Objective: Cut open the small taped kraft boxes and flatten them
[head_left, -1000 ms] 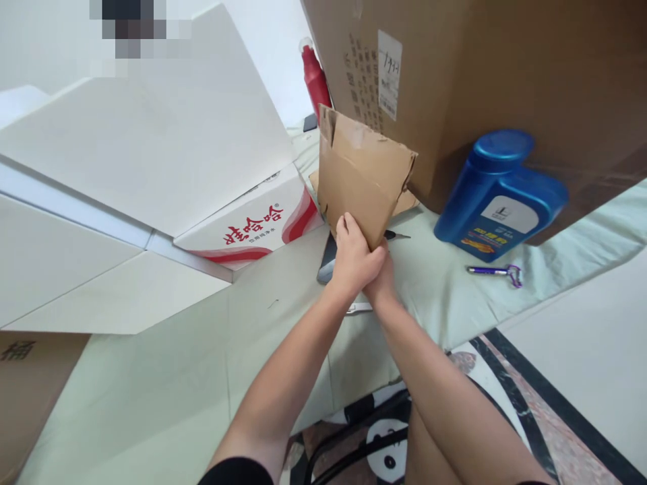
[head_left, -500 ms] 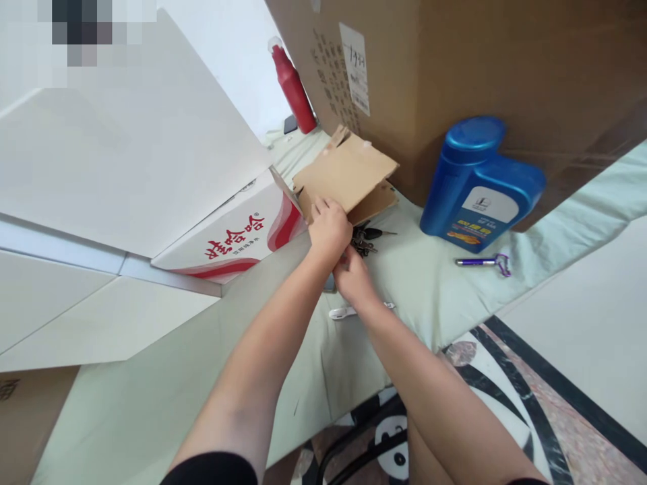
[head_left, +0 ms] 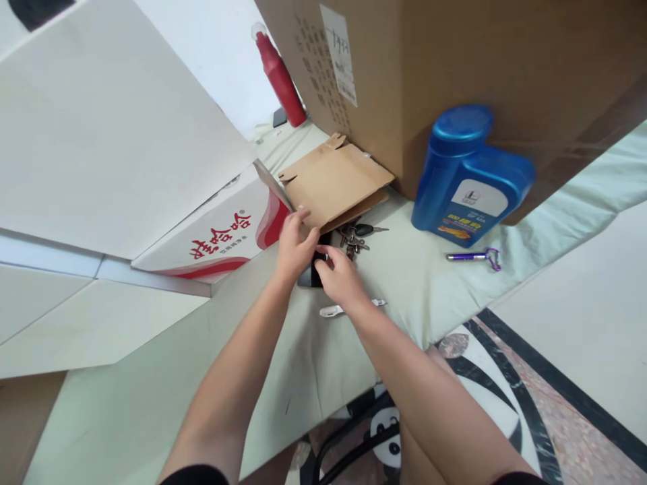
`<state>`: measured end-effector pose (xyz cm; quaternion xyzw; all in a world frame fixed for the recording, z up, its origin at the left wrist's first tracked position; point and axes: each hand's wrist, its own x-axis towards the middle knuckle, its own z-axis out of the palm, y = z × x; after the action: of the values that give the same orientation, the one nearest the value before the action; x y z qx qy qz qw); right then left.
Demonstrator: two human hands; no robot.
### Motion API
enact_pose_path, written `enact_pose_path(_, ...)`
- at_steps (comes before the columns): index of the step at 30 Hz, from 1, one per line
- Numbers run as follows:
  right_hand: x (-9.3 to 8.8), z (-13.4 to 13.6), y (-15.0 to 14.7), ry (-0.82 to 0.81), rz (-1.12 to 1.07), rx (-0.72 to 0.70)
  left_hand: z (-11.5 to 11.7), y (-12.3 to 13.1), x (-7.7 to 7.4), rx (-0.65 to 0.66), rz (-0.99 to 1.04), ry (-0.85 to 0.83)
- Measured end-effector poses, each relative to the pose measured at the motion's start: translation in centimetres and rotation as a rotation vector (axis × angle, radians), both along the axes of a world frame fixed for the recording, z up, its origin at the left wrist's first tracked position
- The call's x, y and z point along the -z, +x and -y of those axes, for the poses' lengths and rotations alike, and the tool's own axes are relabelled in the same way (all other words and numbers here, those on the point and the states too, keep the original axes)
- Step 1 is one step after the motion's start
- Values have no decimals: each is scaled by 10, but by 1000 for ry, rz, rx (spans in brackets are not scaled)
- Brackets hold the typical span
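Note:
My left hand (head_left: 297,246) lies at the near edge of a folded piece of brown cardboard (head_left: 336,178), its fingers and thumb apart. My right hand (head_left: 341,275) is beside it, fingers bent and drawn together; what they hold, if anything, is hidden. Partly under both hands is a flat dark object (head_left: 309,276) that looks like a phone. A bunch of keys (head_left: 358,237) rests just beyond my right hand, by the cardboard's open side. Below my right wrist lies a slim white tool (head_left: 331,311), partly covered by the wrist.
A blue jug-shaped bottle (head_left: 468,178) stands at right before a large cardboard box (head_left: 455,60). A purple pen-like stick (head_left: 468,256) lies near the cloth edge. A red bottle (head_left: 280,77) stands at the back. To the left is a white-and-red carton (head_left: 222,236).
My left hand has come off the top of the cardboard, moving left and toward me. The cardboard now lies flatter. My right hand has shifted slightly left, and more of the keys and dark object shows.

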<state>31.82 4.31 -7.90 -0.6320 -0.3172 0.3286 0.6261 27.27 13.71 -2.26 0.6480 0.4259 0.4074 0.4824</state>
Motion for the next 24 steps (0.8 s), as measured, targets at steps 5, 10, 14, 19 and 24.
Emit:
enact_pose_path(5, 6, 0, -14, -33, 83, -42, 59, -121, 11, -100, 379, -462)
enact_pose_path(10, 14, 2, -29, -19, 310, -96, 102, -206, 25, -347, 765, -747)
enact_pose_path(14, 14, 24, -39, 78, 608, -189, 111, -229, 17, -262, 887, -751)
enact_pose_path(19, 23, 66, -70, 213, 913, -426, 116, -251, -2, -175, 1022, -666)
enact_pose_path(24, 51, 78, -100, 285, 1128, -619, 123, -277, -11, -208, 1270, -655)
